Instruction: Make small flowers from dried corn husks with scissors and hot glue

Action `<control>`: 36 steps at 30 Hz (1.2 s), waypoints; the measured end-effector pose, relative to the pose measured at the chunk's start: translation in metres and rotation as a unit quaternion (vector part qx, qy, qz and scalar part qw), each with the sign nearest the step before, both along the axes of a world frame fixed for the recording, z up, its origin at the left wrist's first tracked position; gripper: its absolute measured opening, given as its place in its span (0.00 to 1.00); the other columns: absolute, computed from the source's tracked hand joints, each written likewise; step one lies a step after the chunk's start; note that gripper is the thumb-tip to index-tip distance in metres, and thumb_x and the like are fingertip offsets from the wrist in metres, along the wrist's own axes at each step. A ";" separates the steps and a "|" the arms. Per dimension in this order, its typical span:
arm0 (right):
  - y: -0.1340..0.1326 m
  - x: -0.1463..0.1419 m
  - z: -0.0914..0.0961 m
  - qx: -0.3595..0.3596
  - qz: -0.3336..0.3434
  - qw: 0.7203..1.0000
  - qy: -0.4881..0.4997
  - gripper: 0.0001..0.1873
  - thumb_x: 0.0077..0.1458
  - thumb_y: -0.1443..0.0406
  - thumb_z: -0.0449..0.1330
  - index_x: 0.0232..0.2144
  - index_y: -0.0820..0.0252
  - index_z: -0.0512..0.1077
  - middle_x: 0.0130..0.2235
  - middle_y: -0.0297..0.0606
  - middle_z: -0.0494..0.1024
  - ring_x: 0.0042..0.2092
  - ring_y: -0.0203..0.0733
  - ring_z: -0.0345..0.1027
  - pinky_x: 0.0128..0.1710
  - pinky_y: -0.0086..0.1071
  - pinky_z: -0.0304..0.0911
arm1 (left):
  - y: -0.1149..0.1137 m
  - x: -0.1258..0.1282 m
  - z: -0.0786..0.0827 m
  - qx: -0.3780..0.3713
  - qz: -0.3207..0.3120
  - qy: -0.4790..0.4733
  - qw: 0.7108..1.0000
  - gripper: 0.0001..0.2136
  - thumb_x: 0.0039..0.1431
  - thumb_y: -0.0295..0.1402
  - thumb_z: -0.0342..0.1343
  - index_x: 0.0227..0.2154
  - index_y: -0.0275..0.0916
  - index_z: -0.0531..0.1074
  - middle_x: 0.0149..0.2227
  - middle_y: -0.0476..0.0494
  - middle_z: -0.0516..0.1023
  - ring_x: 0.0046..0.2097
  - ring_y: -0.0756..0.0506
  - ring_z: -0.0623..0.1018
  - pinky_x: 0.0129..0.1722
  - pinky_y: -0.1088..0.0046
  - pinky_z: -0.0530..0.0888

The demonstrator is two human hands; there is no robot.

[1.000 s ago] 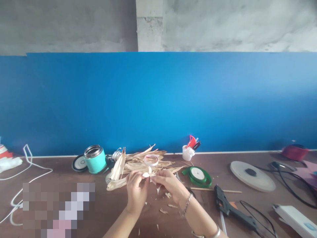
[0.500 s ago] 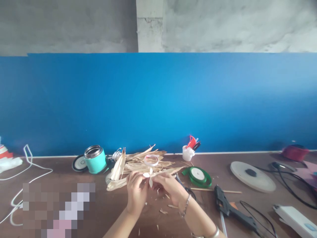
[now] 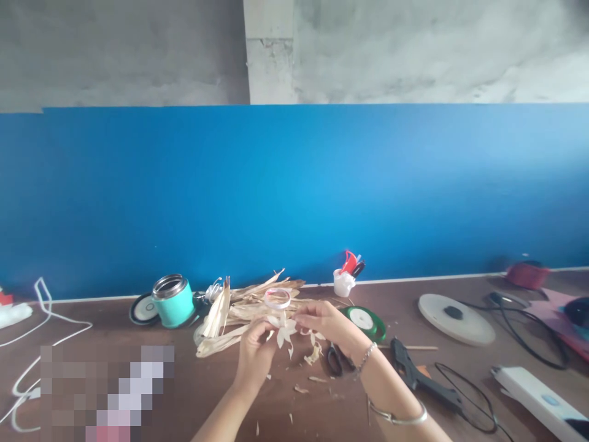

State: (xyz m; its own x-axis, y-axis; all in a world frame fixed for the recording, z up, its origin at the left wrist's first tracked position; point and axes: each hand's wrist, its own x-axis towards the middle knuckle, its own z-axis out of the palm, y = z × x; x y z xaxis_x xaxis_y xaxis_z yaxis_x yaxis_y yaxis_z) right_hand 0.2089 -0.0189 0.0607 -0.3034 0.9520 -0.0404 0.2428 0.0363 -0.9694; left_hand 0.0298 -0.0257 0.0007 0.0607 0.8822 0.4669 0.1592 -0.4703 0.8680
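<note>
My left hand (image 3: 258, 347) is closed, thumb and fingers pinching a small pale flower (image 3: 285, 331) with pointed petals that look cut from dried husk. From the other side comes my right hand (image 3: 324, 324), its fingertips pressed together at the flower's right edge; what lies between them is hidden. Just under that hand shows a small pale petal-like piece (image 3: 315, 337), and I cannot tell if it is held or lying down. A curled scrap (image 3: 313, 354) is on the table below. Behind the flower are a pile of dried corn husks (image 3: 221, 319) and a roll of tape (image 3: 277, 299).
Scissors (image 3: 335, 361) and a green ribbon roll (image 3: 378, 329) lie by my right wrist. Farther right are a glue gun (image 3: 421, 377), a round lid (image 3: 460, 322) and a white power strip (image 3: 543, 393). A turquoise jar (image 3: 177, 304) and a white cable (image 3: 55, 334) are left.
The flower has turned so more of its petals show. My right hand has lifted and shifted right, uncovering the scissors' handles and the curled scrap. The camera view has shifted slightly.
</note>
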 end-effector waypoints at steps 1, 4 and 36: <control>-0.002 0.001 0.002 0.005 0.007 1.000 -0.001 0.10 0.46 0.61 0.60 0.27 0.63 0.75 0.24 0.33 0.73 0.25 0.32 0.61 0.25 0.26 0.54 | -0.001 0.002 0.003 -0.009 -0.020 -0.010 1.000 0.05 0.52 0.31 0.56 0.24 0.39 0.74 0.31 0.47 0.73 0.37 0.46 0.73 0.39 0.72 0.68; -0.014 -0.002 0.006 0.010 0.022 1.000 0.011 0.06 0.44 0.66 0.60 0.26 0.63 0.74 0.24 0.32 0.73 0.25 0.31 0.61 0.25 0.25 0.55 | -0.005 0.006 0.013 -0.019 -0.067 -0.015 0.997 0.06 0.52 0.33 0.57 0.24 0.39 0.76 0.31 0.47 0.74 0.36 0.46 0.74 0.38 0.72 0.69; -0.062 -0.015 -0.033 -0.064 -0.040 0.972 0.224 0.10 0.41 0.60 0.62 0.24 0.62 0.70 0.25 0.32 0.68 0.28 0.33 0.58 0.29 0.26 0.53 | -0.035 -0.001 -0.010 0.146 0.004 0.130 0.981 0.06 0.56 0.34 0.54 0.26 0.42 0.74 0.27 0.46 0.75 0.35 0.45 0.71 0.38 0.68 0.67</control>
State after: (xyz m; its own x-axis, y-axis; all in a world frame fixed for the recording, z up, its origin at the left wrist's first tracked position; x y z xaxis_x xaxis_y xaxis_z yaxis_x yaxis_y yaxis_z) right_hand 0.1940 -0.0812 0.0275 -0.2442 0.9689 -0.0413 -0.2074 -0.0938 -0.9738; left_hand 0.0285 -0.0608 -0.0093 0.2051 0.7140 0.6695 0.3611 -0.6910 0.6262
